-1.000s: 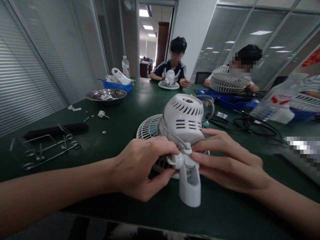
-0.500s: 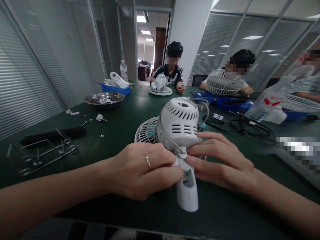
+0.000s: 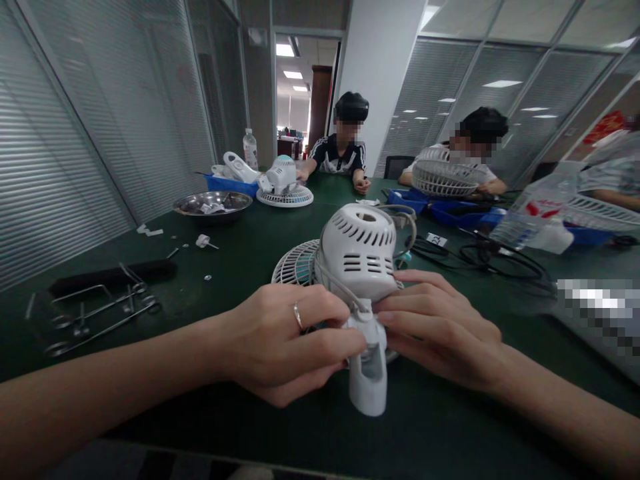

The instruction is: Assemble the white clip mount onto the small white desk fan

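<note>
A white electric fan (image 3: 357, 243) lies face down on the table in front of me, its round grille (image 3: 295, 263) underneath and its slotted motor housing on top. Its neck and hollow stem (image 3: 369, 383) point toward me. From the left, my left hand (image 3: 295, 333) pinches the neck, a ring on one finger. Against the other side of the neck and the housing's lower edge, my right hand (image 3: 445, 323) holds the fan with its fingers bent. A grey power cord (image 3: 340, 277) loops around the housing and runs down to the neck. What lies under my fingertips is hidden.
On the left are a bent wire stand (image 3: 107, 307), a black bar (image 3: 115, 275), a small white knob (image 3: 204, 241) and a steel bowl (image 3: 213, 203). Black cables (image 3: 493, 257) and a plastic bottle (image 3: 533, 207) lie to the right. Across the table, people sit with other fans (image 3: 285, 187).
My fingers have shifted slightly on the neck, and the stem has swung a little left. Across the table, a co-worker's fan has moved left, with that person's arm stretched toward it.
</note>
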The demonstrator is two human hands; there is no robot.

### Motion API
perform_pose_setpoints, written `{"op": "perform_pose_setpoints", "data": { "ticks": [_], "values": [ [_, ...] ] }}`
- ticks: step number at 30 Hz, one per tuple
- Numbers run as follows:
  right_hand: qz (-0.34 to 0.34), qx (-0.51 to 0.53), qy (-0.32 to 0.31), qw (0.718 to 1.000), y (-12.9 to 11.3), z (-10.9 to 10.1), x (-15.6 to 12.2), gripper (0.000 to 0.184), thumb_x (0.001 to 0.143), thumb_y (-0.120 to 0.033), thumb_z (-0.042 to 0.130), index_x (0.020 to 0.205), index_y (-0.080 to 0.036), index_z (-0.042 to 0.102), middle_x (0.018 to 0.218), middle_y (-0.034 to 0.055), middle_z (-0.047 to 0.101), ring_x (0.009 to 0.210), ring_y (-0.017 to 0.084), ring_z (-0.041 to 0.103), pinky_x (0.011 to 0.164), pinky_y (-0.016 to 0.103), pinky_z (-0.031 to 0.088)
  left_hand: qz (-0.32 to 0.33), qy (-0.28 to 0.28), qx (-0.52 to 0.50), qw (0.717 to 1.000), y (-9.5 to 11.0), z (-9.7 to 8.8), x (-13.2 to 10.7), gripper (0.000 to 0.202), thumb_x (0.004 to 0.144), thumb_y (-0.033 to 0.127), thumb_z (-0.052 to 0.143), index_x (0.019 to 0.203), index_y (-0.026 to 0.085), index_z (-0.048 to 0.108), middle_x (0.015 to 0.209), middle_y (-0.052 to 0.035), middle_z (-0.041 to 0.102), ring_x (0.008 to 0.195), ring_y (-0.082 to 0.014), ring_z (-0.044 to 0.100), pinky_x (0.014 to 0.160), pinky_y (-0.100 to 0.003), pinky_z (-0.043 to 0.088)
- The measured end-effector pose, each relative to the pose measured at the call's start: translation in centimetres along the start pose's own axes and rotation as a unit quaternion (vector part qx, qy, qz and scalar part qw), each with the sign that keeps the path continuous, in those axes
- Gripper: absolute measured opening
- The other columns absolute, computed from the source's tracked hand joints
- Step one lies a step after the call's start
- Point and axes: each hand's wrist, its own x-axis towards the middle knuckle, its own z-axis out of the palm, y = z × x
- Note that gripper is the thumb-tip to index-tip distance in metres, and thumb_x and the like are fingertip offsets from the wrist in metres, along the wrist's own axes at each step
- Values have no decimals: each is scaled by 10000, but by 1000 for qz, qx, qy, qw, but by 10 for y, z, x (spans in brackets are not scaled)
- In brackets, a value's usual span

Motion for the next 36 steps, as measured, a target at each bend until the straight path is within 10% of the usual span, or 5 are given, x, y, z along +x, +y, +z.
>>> {"op": "perform_pose_setpoints", "data": {
  "ticks": [6, 17, 28, 36],
  "values": [
    [-36, -48, -9, 998, 2, 0, -1, 47, 855, -134, 597, 843, -148, 640, 889, 62, 712, 816, 151, 669, 907, 400, 520, -17, -25, 62, 998, 3, -2, 3, 187, 920, 157, 482, 1102, 177, 520, 866, -11, 617, 709, -121, 606, 626, -227, 530],
    [22, -132, 10, 991, -6, 2, -8, 529, 853, -678, 452, 697, -188, 579, 745, 40, 654, 677, 184, 591, 1008, 581, 404, -42, -56, 14, 997, 10, -2, 8, 217, 948, 156, 466, 1161, 169, 506, 784, 4, 565, 617, -102, 542, 536, -199, 448],
    [4, -171, 7, 985, -7, 2, -10, 451, 822, -645, 549, 742, -203, 592, 756, 13, 675, 705, 188, 629, 1078, 571, 325, -218, -38, -149, 964, 7, 2, 4, 282, 891, 351, 629, 1022, 215, 420, 843, 28, 578, 702, -110, 581, 628, -219, 463],
    [15, -145, -60, 988, -1, 4, -6, 260, 899, -442, 543, 896, -184, 576, 754, 24, 677, 679, 156, 635, 950, 429, 476, -290, -133, -125, 939, 6, 1, 10, 118, 916, 175, 548, 974, 210, 450, 917, 6, 599, 813, -145, 592, 683, -249, 442]
  ]
}}
